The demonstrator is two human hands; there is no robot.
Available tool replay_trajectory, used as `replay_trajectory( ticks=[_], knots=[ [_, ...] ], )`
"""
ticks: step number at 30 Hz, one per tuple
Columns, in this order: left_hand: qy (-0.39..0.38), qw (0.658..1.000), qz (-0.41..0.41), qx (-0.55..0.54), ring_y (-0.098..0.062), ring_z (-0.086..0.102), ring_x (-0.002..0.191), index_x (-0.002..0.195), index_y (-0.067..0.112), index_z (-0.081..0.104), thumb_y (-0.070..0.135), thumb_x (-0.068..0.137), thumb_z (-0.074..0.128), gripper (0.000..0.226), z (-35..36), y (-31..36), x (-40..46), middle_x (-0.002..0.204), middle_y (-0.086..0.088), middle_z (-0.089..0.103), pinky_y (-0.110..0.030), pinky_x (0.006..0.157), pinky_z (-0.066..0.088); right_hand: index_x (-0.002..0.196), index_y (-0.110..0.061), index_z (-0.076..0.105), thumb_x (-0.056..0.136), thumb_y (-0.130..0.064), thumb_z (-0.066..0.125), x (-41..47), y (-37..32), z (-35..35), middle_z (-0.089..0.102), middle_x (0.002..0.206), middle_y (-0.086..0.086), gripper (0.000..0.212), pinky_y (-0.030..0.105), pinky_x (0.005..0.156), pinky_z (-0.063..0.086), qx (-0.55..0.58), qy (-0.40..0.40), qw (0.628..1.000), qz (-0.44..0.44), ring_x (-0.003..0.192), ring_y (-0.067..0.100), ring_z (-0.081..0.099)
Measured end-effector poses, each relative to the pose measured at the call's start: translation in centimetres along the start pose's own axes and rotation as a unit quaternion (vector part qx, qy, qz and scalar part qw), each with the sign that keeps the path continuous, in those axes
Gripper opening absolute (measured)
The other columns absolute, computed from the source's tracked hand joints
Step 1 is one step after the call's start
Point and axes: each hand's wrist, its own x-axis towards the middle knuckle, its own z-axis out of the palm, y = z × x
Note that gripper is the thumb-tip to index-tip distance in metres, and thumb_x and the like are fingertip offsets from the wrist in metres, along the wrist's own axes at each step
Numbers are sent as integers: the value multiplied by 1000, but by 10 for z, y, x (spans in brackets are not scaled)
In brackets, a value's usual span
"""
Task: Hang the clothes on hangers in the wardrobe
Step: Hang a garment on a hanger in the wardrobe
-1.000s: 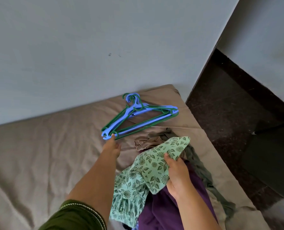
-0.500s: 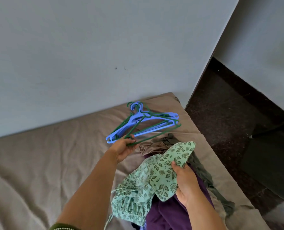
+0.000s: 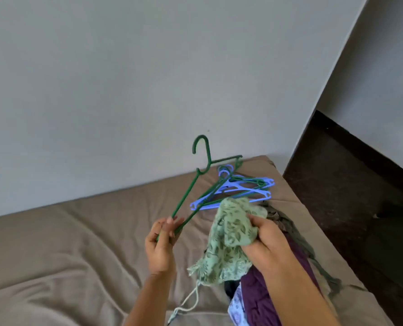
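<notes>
Green plastic hanger [image 3: 188, 196] lifted clear of the bed, hook up, one end pinched in left hand [image 3: 160, 245]. Leaf-print green garment [image 3: 228, 243] bunched in right hand's [image 3: 266, 243] grip. Remaining hangers [image 3: 240, 189], blue and green, lie on brown bed cover [image 3: 78, 231] near wall [image 3: 148, 78]. Purple cloth [image 3: 261, 300] under right forearm.

The left hand [image 3: 160, 245] is raised, its fingers pinching a green hanger [image 3: 191, 191] that points toward one o'clock. The right hand [image 3: 266, 241], at its three o'clock, grips a green patterned garment [image 3: 228, 241].
</notes>
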Motion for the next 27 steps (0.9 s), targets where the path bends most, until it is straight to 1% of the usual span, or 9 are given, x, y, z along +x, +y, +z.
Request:
replay_trajectory(
  ticks=[1, 2, 6, 12, 15, 17, 20, 24, 27],
  knots=[
    [20, 999, 19, 20, -21, 70, 81, 52, 16, 63, 23, 91, 56, 40, -1, 18, -8, 73, -8, 61, -35, 82, 57, 105, 17, 56, 92, 6, 45, -8, 13, 15, 62, 105, 27, 20, 47, 93, 40, -17, 20, 999, -23, 116, 33, 52],
    [37, 998, 39, 41, -24, 68, 80, 49, 17, 63, 32, 88, 57, 41, -3, 35, -16, 67, -7, 61, -33, 80, 58, 101, 15, 56, 98, 2, 33, -16, 25, 28, 62, 104, 25, 26, 45, 94, 39, -29, 27, 998, -44, 117, 33, 53],
    [55, 994, 74, 62, -28, 64, 65, 45, 15, 48, 42, 87, 55, 51, -21, 97, -45, 52, -7, 44, -38, 72, 59, 103, 11, 52, 99, 4, 30, -41, 65, 66, 58, 118, 24, 24, 42, 93, 44, 1, 32, 994, -100, 121, 32, 53],
    [4, 982, 158, 99, -16, 41, 40, 37, 17, 41, 1, 97, 47, 63, -44, 155, -87, 41, -4, 39, -25, 54, 45, 87, 5, 54, 99, 3, 35, -74, 109, 108, 63, 102, 19, 22, 33, 100, 46, 136, -10, 990, -31, 117, 24, 57],
    [-13, 969, 202, 144, -15, 39, 37, 34, 22, 42, 0, 92, 49, 62, -64, 192, -90, 38, -2, 38, -23, 50, 42, 81, -2, 55, 98, 1, 40, -81, 132, 120, 66, 65, 15, 24, 22, 77, 55, 96, -52, 994, -11, 99, 15, 60],
    [-20, 962, 223, 155, -15, 39, 37, 34, 22, 42, 7, 84, 48, 53, -77, 217, -91, 38, -1, 38, -24, 46, 40, 80, -5, 54, 100, 0, 34, -84, 147, 130, 65, 57, 11, 29, 23, 58, 57, -13, -73, 997, -38, 84, 16, 61],
    [-48, 955, 243, 166, -13, 38, 35, 34, 20, 46, -1, 86, 50, 57, -91, 237, -99, 36, 1, 40, -21, 43, 38, 85, -4, 55, 100, 1, 34, -79, 160, 149, 61, 75, 9, 27, 26, 65, 52, -131, -126, 979, -88, 77, 16, 59],
    [-113, 932, 250, 236, -18, 39, 37, 39, 16, 55, 16, 83, 58, 44, -87, 229, -127, 39, -6, 48, -25, 41, 34, 124, 0, 51, 100, 6, 30, -53, 174, 163, 51, 132, 23, 33, 28, 96, 48, -36, -196, 980, -15, 131, 30, 46],
    [-48, 954, 224, 192, -18, 34, 36, 36, 17, 46, 12, 83, 55, 48, -83, 216, -139, 38, -9, 42, -23, 42, 30, 149, -9, 26, 101, 5, 26, -36, 178, 170, 44, 142, 21, 50, 31, 84, 57, -115, -216, 967, -69, 119, 27, 56]
  ],
)
